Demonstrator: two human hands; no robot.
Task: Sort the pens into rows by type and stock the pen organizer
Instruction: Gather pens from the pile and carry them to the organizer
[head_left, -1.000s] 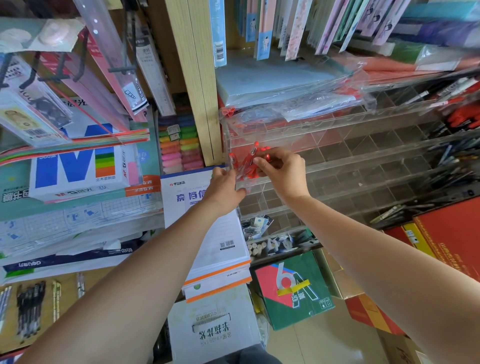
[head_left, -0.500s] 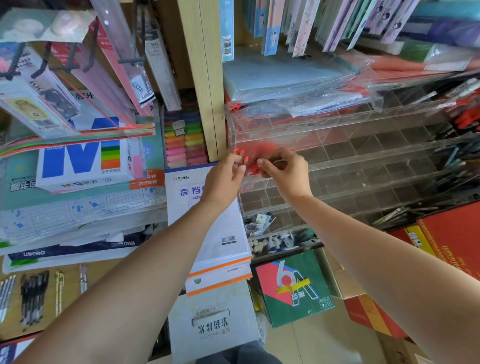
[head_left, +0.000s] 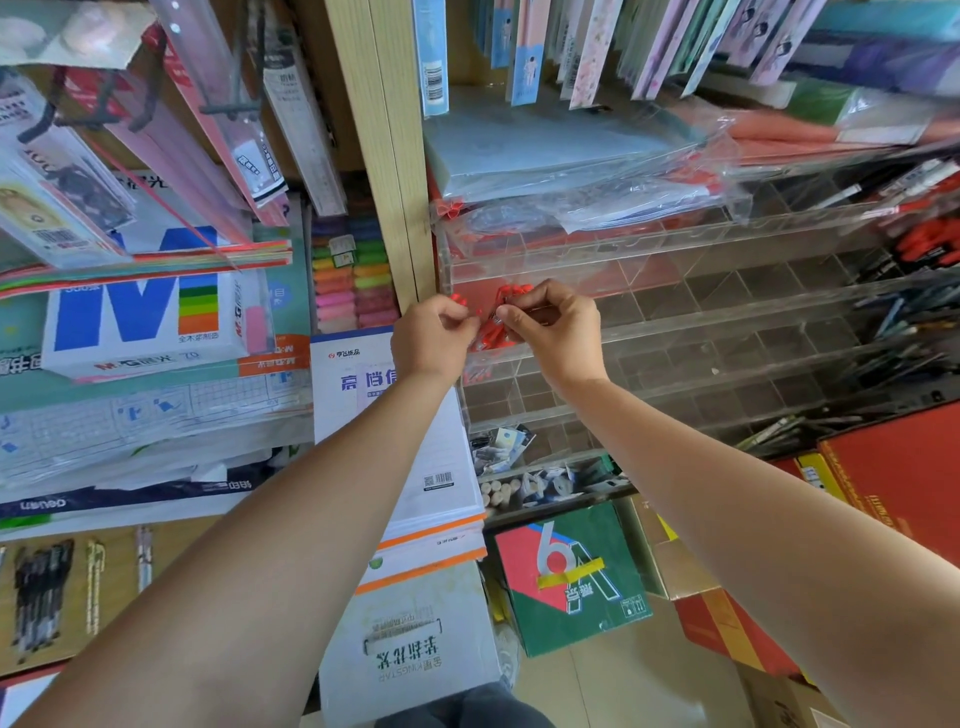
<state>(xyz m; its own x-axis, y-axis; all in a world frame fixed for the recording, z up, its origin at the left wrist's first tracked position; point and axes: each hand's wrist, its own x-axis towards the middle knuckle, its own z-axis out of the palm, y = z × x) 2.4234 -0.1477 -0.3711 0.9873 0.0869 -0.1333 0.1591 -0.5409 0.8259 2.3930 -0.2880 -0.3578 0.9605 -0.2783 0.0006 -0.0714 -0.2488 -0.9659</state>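
A clear acrylic pen organizer with several rows of small compartments stands on the shelf ahead. A bunch of red pens sits in its far-left compartment, second row from the top. My left hand pinches the red caps on the left side of the bunch. My right hand pinches the caps on the right side, fingers curled. Dark pens and red pens fill compartments at the far right.
A wooden shelf post rises just left of the organizer. Plastic-wrapped folders lie on the organizer's top. Paper reams and a white paper pack stand to the left. Boxes sit on the floor below.
Both hands have risen slightly and drawn together over the red pens; my left hand moved from the organizer's left edge onto the caps.
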